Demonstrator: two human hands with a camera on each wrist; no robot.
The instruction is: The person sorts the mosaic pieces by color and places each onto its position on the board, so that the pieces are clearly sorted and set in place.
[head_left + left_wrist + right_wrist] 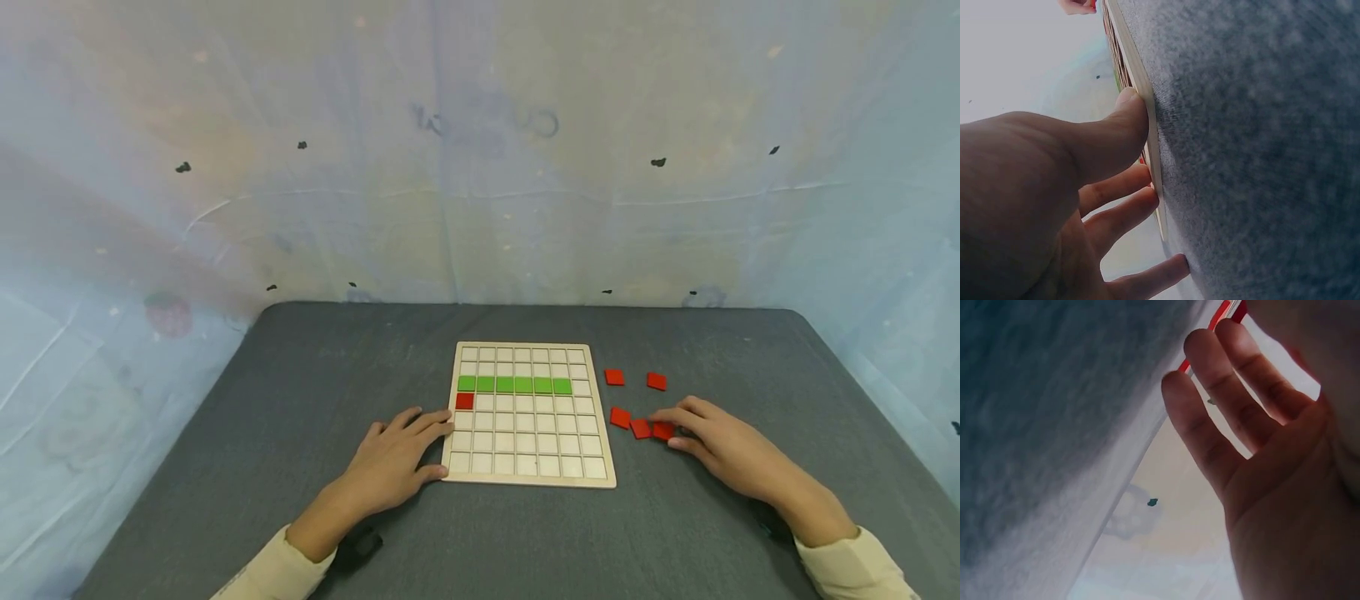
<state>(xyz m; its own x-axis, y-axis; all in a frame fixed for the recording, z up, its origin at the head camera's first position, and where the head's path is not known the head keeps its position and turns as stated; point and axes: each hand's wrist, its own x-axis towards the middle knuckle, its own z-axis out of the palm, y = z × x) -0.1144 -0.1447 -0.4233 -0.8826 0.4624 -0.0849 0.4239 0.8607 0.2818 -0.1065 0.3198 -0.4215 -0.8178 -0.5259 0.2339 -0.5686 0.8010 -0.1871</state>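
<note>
A light wooden grid board [527, 482] lies flat on the table. Several green square tiles [505, 384] fill most of one row, and one red tile [465, 401] sits at the left end of the row just below. My left hand [393, 462] rests at the board's left edge, fingers spread and fairly straight; its thumb [1129, 122] touches the edge near the front corner. Right of the board, my right hand [723, 446] has thumb and fingertips around a red square tile [663, 431], pinching it. Its hold is partly hidden in the right wrist view.
More loose red tiles lie right of the board: one [641, 428] beside the pinched tile, another [620, 417] nearer the board, and two farther back, left [614, 377] and right [657, 381]. A patterned sheet [480, 208] hangs behind the dark grey table [337, 350].
</note>
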